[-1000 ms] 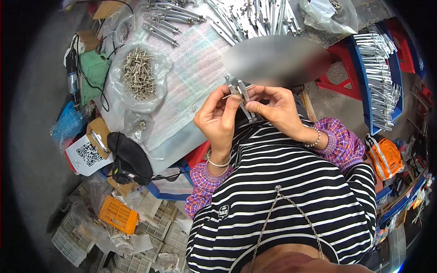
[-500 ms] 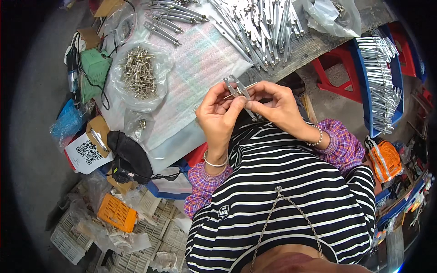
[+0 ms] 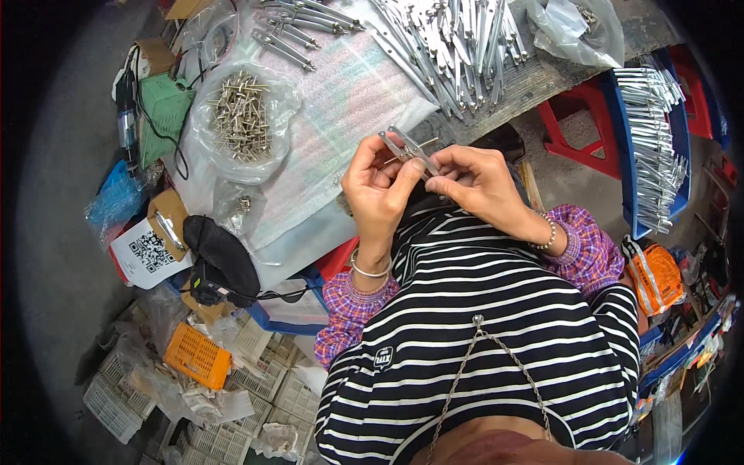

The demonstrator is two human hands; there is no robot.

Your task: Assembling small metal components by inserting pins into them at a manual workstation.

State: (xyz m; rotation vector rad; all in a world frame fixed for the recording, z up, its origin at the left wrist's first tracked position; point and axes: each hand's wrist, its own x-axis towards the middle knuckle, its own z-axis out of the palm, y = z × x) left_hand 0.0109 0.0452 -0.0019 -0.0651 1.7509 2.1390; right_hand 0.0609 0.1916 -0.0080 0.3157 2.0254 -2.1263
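Observation:
My left hand [image 3: 378, 194] is closed around a pair of narrow grey metal strips [image 3: 397, 138], its thumb pressing on them from the near side. The strips' far ends stick out past the fingertips, lying at a slant. From the right, my right hand [image 3: 484, 190] pinches the same strips, thumb and index finger close to the left thumb. A thin metal pin [image 3: 428, 142] pokes out sideways beyond the strips; how it sits in them is hidden by fingers. Both hands are held above my lap at the table's near edge.
A clear bag of metal pins [image 3: 242, 116] lies on the foam-covered table [image 3: 333, 101], with a smaller bag [image 3: 240, 205] nearer me. Loose metal strips [image 3: 457, 46] are heaped at the far side. A blue bin [image 3: 655, 155] of strips and a red stool [image 3: 577, 128] stand at right.
The strips have turned in my fingers, and their far ends now slant further left. My right hand has shifted slightly nearer me. The whole view has moved a little.

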